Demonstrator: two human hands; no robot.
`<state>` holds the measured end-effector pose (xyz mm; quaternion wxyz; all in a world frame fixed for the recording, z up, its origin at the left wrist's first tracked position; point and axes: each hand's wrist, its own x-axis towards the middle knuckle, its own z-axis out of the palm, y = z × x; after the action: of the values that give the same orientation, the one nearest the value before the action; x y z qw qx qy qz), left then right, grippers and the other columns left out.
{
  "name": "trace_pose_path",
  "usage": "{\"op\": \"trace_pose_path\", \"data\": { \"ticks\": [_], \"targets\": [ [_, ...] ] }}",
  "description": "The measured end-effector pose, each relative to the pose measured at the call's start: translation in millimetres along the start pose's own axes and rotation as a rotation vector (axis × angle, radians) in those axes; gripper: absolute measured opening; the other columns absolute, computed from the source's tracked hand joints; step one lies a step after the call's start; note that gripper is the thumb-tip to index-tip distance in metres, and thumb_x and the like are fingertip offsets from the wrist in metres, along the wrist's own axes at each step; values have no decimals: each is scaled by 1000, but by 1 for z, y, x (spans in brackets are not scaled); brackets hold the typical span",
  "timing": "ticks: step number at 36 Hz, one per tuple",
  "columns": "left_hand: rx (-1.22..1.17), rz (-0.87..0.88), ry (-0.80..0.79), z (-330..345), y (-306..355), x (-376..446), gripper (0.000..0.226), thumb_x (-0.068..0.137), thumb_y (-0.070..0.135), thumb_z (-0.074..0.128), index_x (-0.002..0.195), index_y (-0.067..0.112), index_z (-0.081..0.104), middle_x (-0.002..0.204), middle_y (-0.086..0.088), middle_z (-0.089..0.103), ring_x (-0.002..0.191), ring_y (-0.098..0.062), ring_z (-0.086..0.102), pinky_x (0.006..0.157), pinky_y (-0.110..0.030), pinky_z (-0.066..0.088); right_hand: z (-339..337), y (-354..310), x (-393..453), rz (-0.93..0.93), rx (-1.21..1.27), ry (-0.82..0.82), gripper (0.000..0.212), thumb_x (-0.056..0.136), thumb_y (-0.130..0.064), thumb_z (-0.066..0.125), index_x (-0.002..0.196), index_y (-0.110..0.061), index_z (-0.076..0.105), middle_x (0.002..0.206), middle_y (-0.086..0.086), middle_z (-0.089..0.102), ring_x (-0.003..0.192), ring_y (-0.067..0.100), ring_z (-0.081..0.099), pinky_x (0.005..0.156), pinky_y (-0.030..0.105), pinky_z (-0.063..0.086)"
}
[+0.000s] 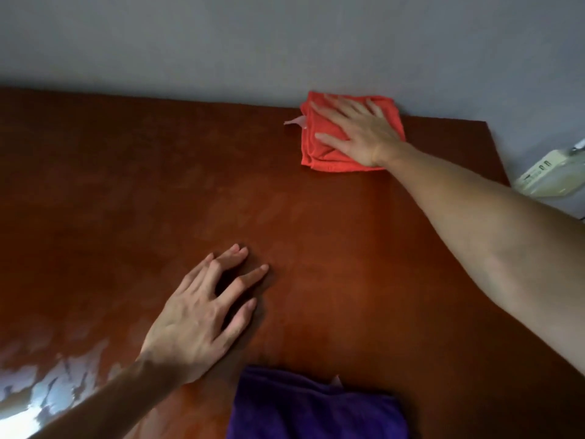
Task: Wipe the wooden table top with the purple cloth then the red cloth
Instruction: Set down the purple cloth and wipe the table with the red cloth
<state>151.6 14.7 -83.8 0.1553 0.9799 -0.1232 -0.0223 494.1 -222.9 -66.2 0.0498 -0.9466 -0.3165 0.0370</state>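
**Red cloth pressed flat at the far edge, purple cloth parked near**

The right hand (357, 128) lies spread on the folded red cloth (319, 150), fingers straight and fanned, palm down. It holds nothing in a curl; it presses the cloth onto the wooden worktop (126, 185) near the far right corner, hard against the grey wall (285, 36). A flat palm suits wiping: it spreads the load over the whole pad, so the folded layers slide as one rather than bunching. A small pale tag (294, 121) sticks out of the cloth's left side.

The left hand (202, 315) rests on bare wood toward the near edge, fingers loosely extended with the tips on the surface, gripping nothing. It looks like a brace for the long reach of the other arm.

The purple cloth (310, 407) lies folded at the near edge, just right of the left wrist and touched by neither hand. Set aside like this, it suggests that the purple pass is finished and the red pass is in hand.

A pale power strip (544, 172) sits beyond the worktop's right edge.
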Motion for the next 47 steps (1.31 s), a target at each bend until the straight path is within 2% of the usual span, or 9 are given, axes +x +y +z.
{"op": "trace_pose_path", "data": {
  "ticks": [4,7,12,20,27,31,34,44,47],
  "targets": [
    [1,10,8,1,-2,1,52,107,48,28,155,32,37,159,-2,36,156,-10,15,127,-33,7,13,-27,-13,225,34,102,71,99,-74,28,162,-44,16,173,-8,12,160,17,10,126,59,5],
    [-25,22,50,4,-2,1,52,106,48,29,153,29,41,156,-4,39,154,-13,21,126,-36,13,23,-63,-39,348,55,136,73,98,-75,30,163,-44,15,174,-7,10,159,18,10,125,60,6],
    [-80,18,178,3,-1,-2,49,103,37,40,145,12,48,145,-10,48,144,-25,41,118,-43,32,39,-132,-108,322,31,191,78,92,-79,21,162,-46,15,173,-9,14,159,17,15,125,60,9],
    [-66,-76,463,-5,4,-23,21,96,21,52,113,10,57,116,-11,54,104,-29,52,93,-43,35,55,-227,-204,180,-4,128,79,92,-74,24,164,-43,10,174,-9,7,160,17,6,124,59,10],
    [23,7,174,-28,-68,-81,41,98,39,45,132,22,59,137,-6,51,119,-27,53,99,-41,33,50,-236,-210,-151,-77,33,77,97,-74,24,164,-42,6,174,-8,3,161,18,3,125,59,10],
    [114,79,-18,-46,-110,-86,49,102,50,34,147,36,47,152,-6,42,135,-24,46,109,-43,28,39,-217,-179,-383,-106,-73,75,98,-73,29,164,-45,7,174,-9,0,161,17,1,127,54,3],
    [119,86,-66,-49,-122,-84,51,104,54,30,153,42,39,158,-6,36,146,-21,36,116,-43,25,33,-198,-147,-484,-111,-85,73,99,-71,32,163,-45,12,174,-9,2,161,17,3,127,54,4],
    [98,102,-56,-45,-121,-82,51,106,51,32,156,43,31,161,-5,34,151,-18,30,122,-44,19,15,-127,-3,-335,-95,-66,80,92,-83,10,163,-47,9,174,-9,8,160,16,9,127,54,10],
    [86,104,-32,-45,-124,-78,52,104,50,38,155,41,36,159,-5,38,151,-18,32,119,-45,25,11,-112,32,-282,-93,-49,78,93,-80,16,163,-45,12,174,-10,10,159,17,11,127,54,12]
  ]
}}
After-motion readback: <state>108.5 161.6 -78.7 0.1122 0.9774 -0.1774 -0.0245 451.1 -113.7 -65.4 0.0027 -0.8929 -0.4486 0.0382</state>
